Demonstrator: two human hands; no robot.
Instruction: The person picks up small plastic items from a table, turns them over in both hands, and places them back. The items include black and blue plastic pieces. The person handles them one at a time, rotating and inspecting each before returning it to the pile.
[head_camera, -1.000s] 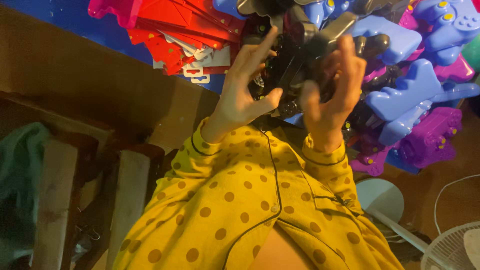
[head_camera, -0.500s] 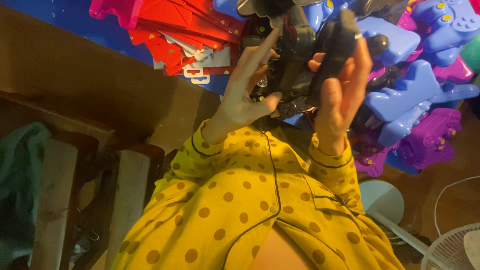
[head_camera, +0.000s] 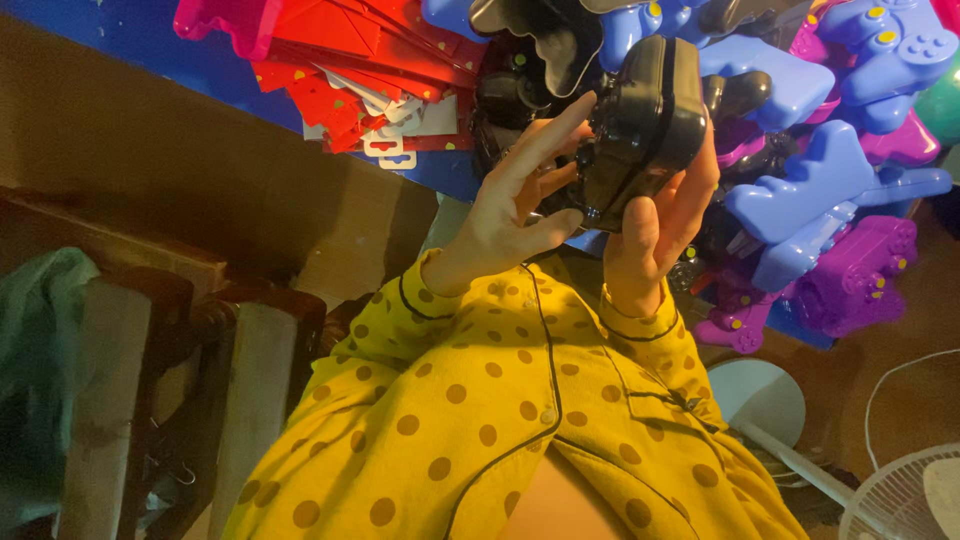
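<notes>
- Head view: right hand was raised, palm and thumb wrapped around the black controller-shaped case.
- Left hand had its fingers spread, fingertips touching the case's 9 o'clock edge.
- Case glossy, tilted, at 12 o'clock, before blue and purple cases.

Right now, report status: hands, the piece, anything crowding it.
Right hand clamped on black plastic shell. Left hand open, fingertips on its side. Blue and purple shells piled close behind.

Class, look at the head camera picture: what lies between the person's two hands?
In the head view, a black plastic controller-shaped case lies between them: the right hand grips it, and the left hand's fingers touch its side.
</notes>
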